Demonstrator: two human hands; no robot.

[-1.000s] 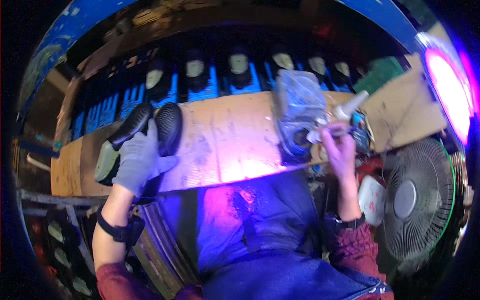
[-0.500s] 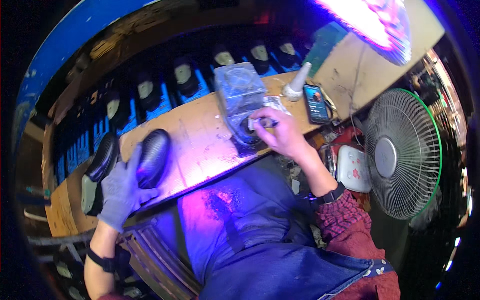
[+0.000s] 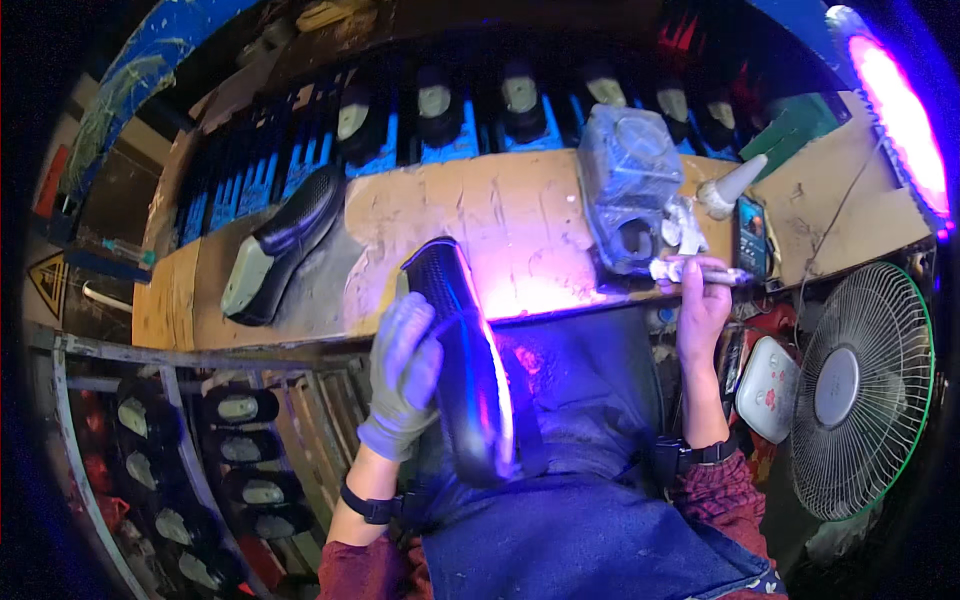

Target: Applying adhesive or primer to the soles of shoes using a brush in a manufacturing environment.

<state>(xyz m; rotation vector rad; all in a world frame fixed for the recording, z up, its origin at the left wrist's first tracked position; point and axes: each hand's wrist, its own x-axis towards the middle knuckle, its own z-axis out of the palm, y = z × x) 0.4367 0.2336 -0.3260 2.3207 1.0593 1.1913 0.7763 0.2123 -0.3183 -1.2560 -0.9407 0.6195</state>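
My gloved left hand (image 3: 400,375) is closed around a black shoe (image 3: 462,375), held up in front of the bench's near edge with its side edge lit brightly. Its upper has a woven-looking texture. In my bare right hand (image 3: 703,305) is a small brush (image 3: 715,273), its whitish tip pointing left beside a plastic-wrapped container (image 3: 630,165) with a round opening at its near end. A second black shoe (image 3: 290,240), pale last showing at its heel end, lies on the bench at the left.
Cardboard covers the bench (image 3: 430,200). A row of shoes on lasts (image 3: 433,105) stands on blue racks behind it. Right are a white cone-shaped bottle (image 3: 732,187), a phone (image 3: 752,238), a bright lamp (image 3: 900,110) and a fan (image 3: 860,385). More shoes fill a lower-left rack (image 3: 245,450).
My left hand has lifted one shoe off the bench and brought it right, toward me. My right hand has drawn the brush back from the container's opening. The view has shifted left.
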